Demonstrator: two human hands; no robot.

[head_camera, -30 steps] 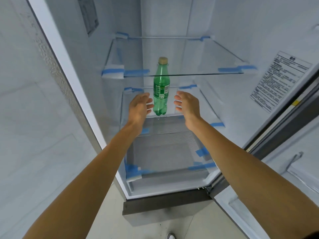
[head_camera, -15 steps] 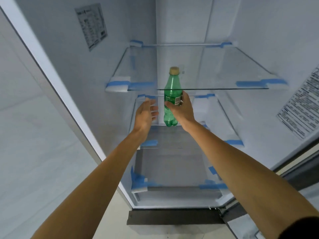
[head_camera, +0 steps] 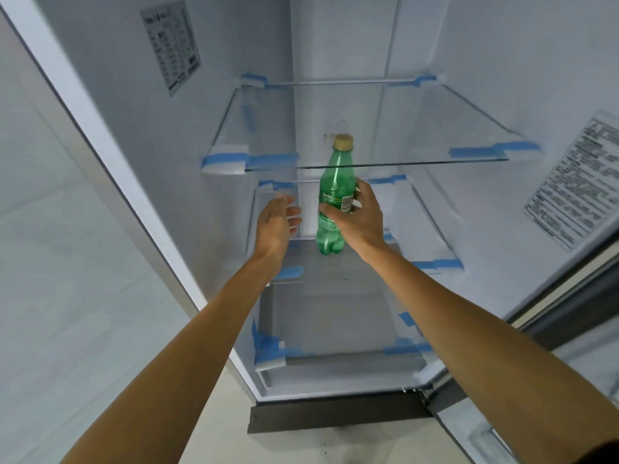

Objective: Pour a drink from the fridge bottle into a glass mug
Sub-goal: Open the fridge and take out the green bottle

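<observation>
One hand now grips: right hand [head_camera: 360, 217] has closed on the bottle [head_camera: 335, 202]; left hand [head_camera: 276, 222], at 9 o'clock, stays spread. Lift-out next.

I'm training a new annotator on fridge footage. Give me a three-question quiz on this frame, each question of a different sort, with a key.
1. True or false: the left hand is gripping the green bottle.
2. Which hand is closed on the bottle? A) left B) right C) both
3. Fill in: the bottle's cap shows above the front edge of the upper glass ______.

Key:
1. False: it is open beside the bottle, apart from it.
2. B: the right hand wraps the label area.
3. shelf
</observation>
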